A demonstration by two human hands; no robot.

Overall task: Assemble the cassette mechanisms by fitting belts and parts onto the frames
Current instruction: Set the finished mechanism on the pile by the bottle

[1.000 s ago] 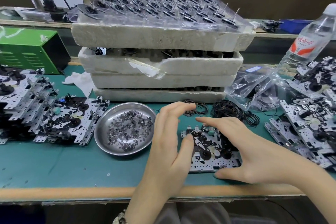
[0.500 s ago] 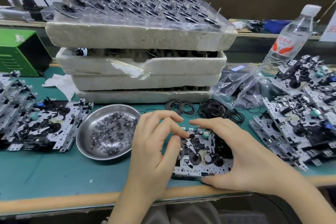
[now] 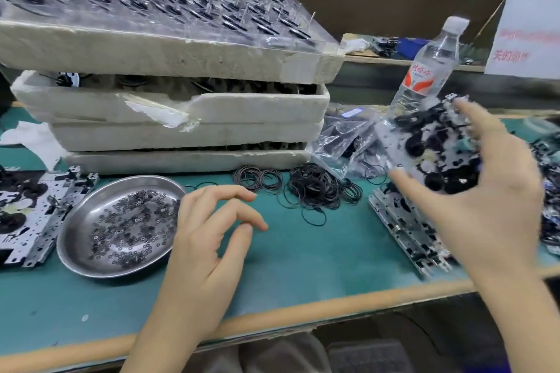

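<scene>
Right hand (image 3: pixel 485 221) grips cassette mechanism (image 3: pixel 436 148) by edges, in air above right-side stack (image 3: pixel 406 227), blurred. Left hand (image 3: pixel 209 239) hovers over mat, fingers loosely curled, empty. Loose belts (image 3: pixel 315 188) piled beyond. Likely mid-batch: cannot tell which units finished.

R hand (image 3: pixel 491 215) grips mechanism (image 3: pixel 424 142) above bench (image 3: pixel 303 266); L hand (image 3: pixel 209 239) loosely curled, empty, by washer dish (image 3: pixel 79 215).

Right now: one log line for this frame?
right hand: holds cassette mechanism off mat | left hand: empty | belts: loose on mat
</scene>
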